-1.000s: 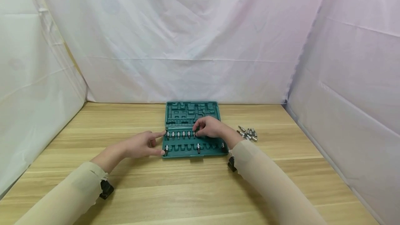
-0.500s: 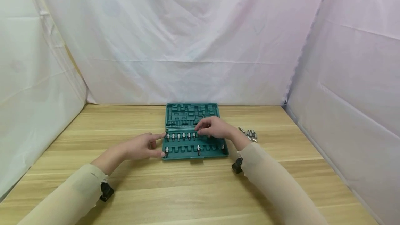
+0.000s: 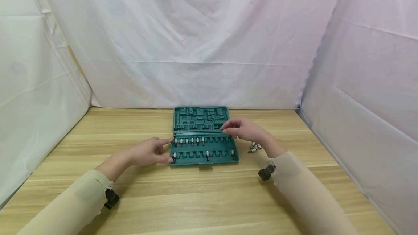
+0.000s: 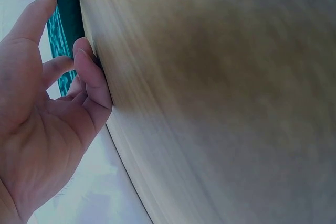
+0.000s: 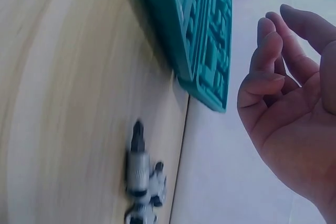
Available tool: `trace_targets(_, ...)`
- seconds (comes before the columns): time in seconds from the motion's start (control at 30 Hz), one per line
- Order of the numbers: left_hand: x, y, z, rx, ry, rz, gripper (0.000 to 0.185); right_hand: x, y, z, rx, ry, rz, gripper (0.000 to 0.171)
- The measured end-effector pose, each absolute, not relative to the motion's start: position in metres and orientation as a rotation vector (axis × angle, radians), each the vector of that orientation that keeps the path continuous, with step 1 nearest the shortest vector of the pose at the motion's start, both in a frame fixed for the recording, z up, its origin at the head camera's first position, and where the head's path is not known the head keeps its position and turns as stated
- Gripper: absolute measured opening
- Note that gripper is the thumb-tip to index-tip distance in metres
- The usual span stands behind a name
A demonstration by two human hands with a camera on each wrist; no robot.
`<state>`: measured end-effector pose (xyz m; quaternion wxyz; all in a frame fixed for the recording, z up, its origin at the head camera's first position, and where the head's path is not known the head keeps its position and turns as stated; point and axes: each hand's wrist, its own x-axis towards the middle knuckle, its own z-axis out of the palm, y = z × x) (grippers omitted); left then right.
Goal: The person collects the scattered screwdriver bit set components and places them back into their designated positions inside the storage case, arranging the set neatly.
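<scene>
Right now the person's left hand [image 3: 148,152] lies low on the wooden table [image 3: 202,198] against the left end of the open teal bit case [image 3: 204,136]. Its forefinger is stretched out to touch the case's left edge near the hinge line, the thumb presses the same edge nearer the front corner, and the other fingers are loosely bent; it grips nothing, it only steadies the case. The left wrist view shows the same: fingertip and thumb [image 4: 92,72] against the teal rim [image 4: 65,3].

The right hand [image 3: 245,130] hovers over the right end of the case, just above the hinge, palm turned down and inward, fingers loosely curved and a little apart. The right wrist view shows that hand [image 5: 294,103] empty, clear of the case.

The case sits mid-table, its long axis running left to right, lid laid flat away from the person. Six bits [image 3: 189,141] stand upright in the left part of its rear row, and three more [image 3: 207,155] are spaced along the front row. A small heap of loose bits [image 3: 254,147] lies on the table just right of the case, beside the right wrist.
</scene>
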<state>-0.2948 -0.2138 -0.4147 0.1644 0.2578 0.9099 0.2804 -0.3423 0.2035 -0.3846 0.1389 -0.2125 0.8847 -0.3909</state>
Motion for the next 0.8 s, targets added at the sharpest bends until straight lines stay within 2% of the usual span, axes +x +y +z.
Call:
trace_targets(0.13,-0.296,-0.214,-0.415,0.732,2.593,0.794,0.092,-0.336,0.217,-0.384,-0.529,2.562,-1.132,0.038)
trace_targets(0.4,-0.295,-0.215,-0.414,0.741,2.585,0.803,0.091,-0.328,0.240,-0.386,-0.607,2.577,-1.141,0.035)
trace_targets(0.6,-0.294,-0.215,-0.413,0.748,2.577,0.814,0.092,-0.325,0.262,-0.388,-0.550,2.614,-1.130,0.037)
trace_targets(0.8,-0.295,-0.215,-0.414,0.752,2.587,0.798,0.091,-0.320,0.291,-0.388,-0.484,2.645,-1.099,0.033)
